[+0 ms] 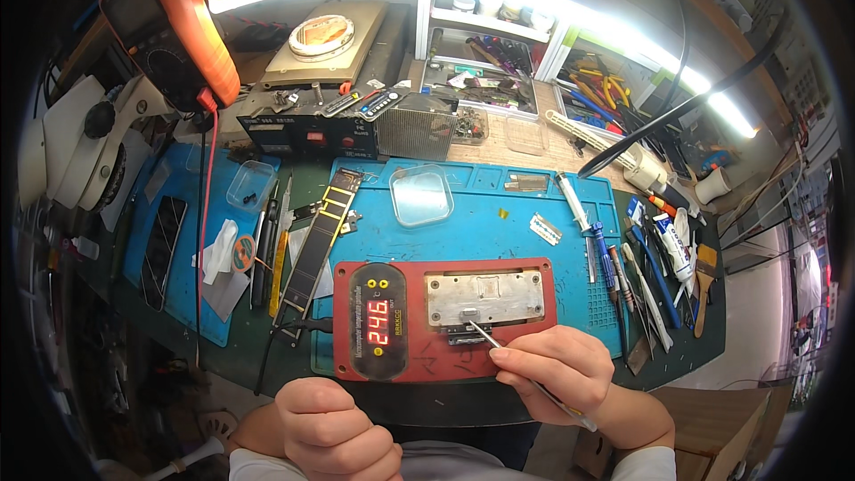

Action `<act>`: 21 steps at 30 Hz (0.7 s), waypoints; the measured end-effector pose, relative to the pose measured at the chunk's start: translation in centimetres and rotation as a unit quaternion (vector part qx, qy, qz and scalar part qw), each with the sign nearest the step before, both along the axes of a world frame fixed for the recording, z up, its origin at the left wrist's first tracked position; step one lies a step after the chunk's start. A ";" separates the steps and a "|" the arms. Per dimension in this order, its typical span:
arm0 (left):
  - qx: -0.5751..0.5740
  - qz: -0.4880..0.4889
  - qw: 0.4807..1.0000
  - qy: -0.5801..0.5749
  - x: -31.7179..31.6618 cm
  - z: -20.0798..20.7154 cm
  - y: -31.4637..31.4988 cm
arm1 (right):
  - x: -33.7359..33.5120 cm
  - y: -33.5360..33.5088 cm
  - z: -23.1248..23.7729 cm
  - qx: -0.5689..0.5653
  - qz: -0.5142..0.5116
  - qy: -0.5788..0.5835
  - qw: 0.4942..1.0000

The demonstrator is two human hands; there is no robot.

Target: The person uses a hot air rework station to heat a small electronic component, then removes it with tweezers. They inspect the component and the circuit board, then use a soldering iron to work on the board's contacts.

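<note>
My right hand point(563, 372) pinches slim metal tweezers point(525, 369), slanted down to the left. The tips touch or nearly touch a small grey piece point(469, 313) at the lower edge of a silvery metal heating plate point(499, 294). A small dark part point(470, 335) lies just below that piece, against the plate's edge. The plate is set into a red heating station point(436, 369) with a lit red digital display point(378, 324) on its left. My left hand point(334, 428) is closed in a fist in front of the station, with nothing seen sticking out of it.
A blue silicone mat point(481, 240) lies under the station, bearing a clear plastic box point(421, 195). Pens, a brush point(705, 267) and a syringe point(573, 200) lie right. A long dark strip point(319, 245) and a phone panel point(165, 245) lie left; an orange multimeter point(169, 27) hangs above.
</note>
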State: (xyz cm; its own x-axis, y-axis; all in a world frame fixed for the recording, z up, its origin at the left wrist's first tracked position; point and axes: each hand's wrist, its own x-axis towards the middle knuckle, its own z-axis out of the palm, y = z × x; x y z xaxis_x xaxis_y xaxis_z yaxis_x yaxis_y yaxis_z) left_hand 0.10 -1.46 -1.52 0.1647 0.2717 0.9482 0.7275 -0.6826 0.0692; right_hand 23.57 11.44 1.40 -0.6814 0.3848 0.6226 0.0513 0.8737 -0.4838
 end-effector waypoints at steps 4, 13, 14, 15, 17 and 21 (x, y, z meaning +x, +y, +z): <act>0.004 -0.003 1.000 0.003 -0.1 -0.1 0.0 | 0.0 0.0 0.0 0.005 0.000 -0.001 1.000; -0.033 -0.005 0.999 0.009 0.0 0.4 -0.3 | -0.1 -0.1 0.0 0.006 -0.004 0.003 1.000; -0.020 0.000 1.000 0.008 0.0 0.3 -0.3 | -0.1 0.0 0.0 0.006 -0.003 0.003 1.000; -0.007 0.005 1.000 0.007 0.0 0.1 -0.1 | -0.1 0.0 0.0 0.006 -0.003 0.002 1.000; 0.004 0.010 1.000 0.008 0.0 0.0 -0.1 | -0.1 0.0 0.0 0.007 -0.002 0.000 1.000; -0.002 0.010 1.000 0.012 -0.1 0.1 -0.1 | 0.0 0.0 -0.1 0.011 -0.002 -0.001 1.000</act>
